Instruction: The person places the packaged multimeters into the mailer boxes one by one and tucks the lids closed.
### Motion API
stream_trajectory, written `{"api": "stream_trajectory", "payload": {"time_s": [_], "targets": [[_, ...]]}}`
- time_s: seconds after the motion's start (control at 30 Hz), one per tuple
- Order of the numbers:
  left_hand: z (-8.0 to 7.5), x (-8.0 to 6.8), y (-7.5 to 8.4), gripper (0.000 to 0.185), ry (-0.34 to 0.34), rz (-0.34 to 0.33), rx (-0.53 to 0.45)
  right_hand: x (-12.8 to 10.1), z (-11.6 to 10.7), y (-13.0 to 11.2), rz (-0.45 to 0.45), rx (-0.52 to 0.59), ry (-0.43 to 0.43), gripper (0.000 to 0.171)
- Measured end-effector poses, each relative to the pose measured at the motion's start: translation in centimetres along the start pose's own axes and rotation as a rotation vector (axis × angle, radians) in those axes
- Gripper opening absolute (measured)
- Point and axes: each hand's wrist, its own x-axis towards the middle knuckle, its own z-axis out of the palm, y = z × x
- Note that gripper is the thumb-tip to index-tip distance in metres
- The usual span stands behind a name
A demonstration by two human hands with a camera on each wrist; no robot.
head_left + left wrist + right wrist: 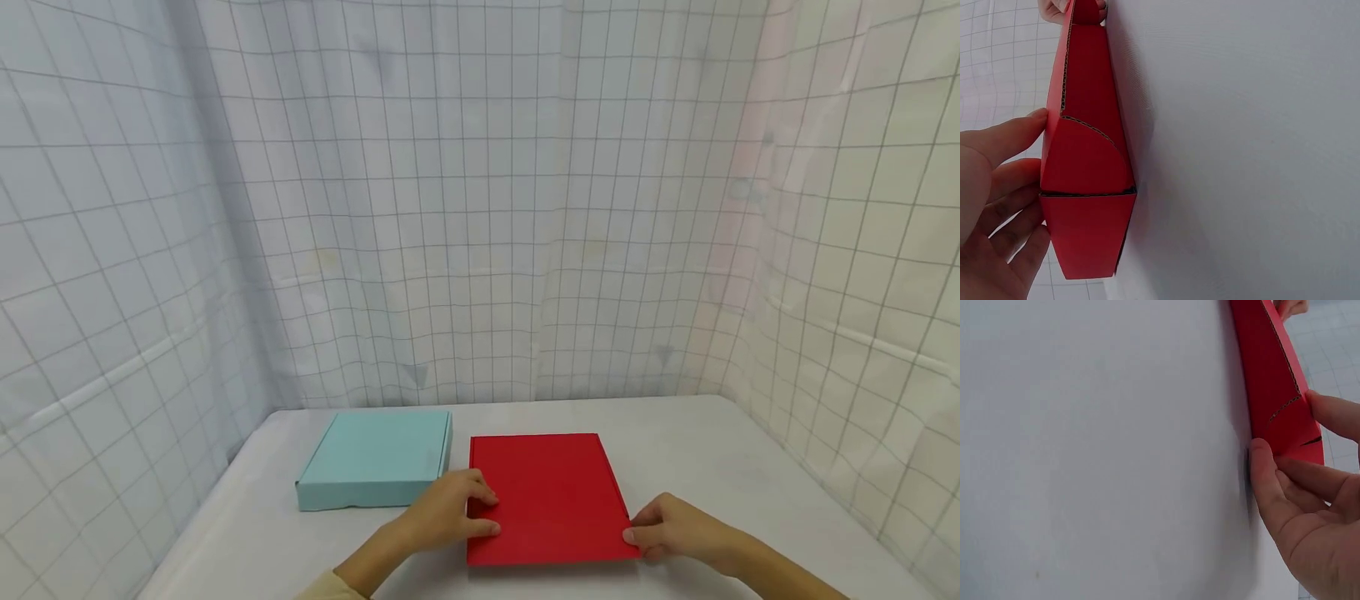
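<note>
A flat red cardboard box [551,492] lies on the white table in front of the person, its lid down over the top. At its left edge is the left hand [446,508], thumb and fingers resting on the lid. In the left wrist view those fingers [1016,178] are spread and fairly straight against the red surface, beside a rounded side flap [1088,159]. The right hand [678,529] pinches the near right corner, thumb on top. The right wrist view shows its other fingers [1266,475] at the box's side and low by the table.
To the left of the red box sits a closed light blue cardboard box [382,450], just beyond the left hand. White grid-patterned curtains [480,208] surround the white table [697,442] at the back and both sides.
</note>
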Motion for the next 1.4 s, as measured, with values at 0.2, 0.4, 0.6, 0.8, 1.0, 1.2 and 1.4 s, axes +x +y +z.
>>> {"api": "stream_trajectory", "payload": {"time_s": [0.2, 0.4, 0.6, 0.8, 1.0, 1.2, 1.4], "targets": [[-0.4, -0.1, 0.1, 0.035, -0.002, 0.0, -0.026, -0.2, 0.4, -0.6, 0.048, 0.213, -0.016, 0.028], [-0.4, -0.3, 0.0, 0.037, -0.006, -0.007, -0.022, 0.0, 0.5, -0.5, 0.057, 0.22, -0.028, 0.027], [-0.2, -0.1, -0.1, 0.036, 0.005, 0.009, -0.039, -0.1, 0.3, -0.6, 0.047, 0.085, -0.009, 0.024], [-0.2, 0.1, 0.0, 0.034, 0.013, 0.005, -0.027, 0.3, 0.1, -1.1, 0.009, -0.078, 0.006, 0.015], [0.0, -0.1, -0.1, 0.035, 0.021, 0.003, -0.024, 0.4, 0.1, -1.1, 0.011, -0.163, 0.014, 0.011], [0.0, -0.5, 0.1, 0.04, -0.004, -0.006, -0.007, 0.6, -0.1, -1.4, -0.032, -0.248, 0.078, 0.026], [0.7, -2.3, -0.1, 0.065, 0.101, -0.179, -0.156, 0.8, -0.1, -1.2, -0.063, -0.202, 0.08, 0.05]]}}
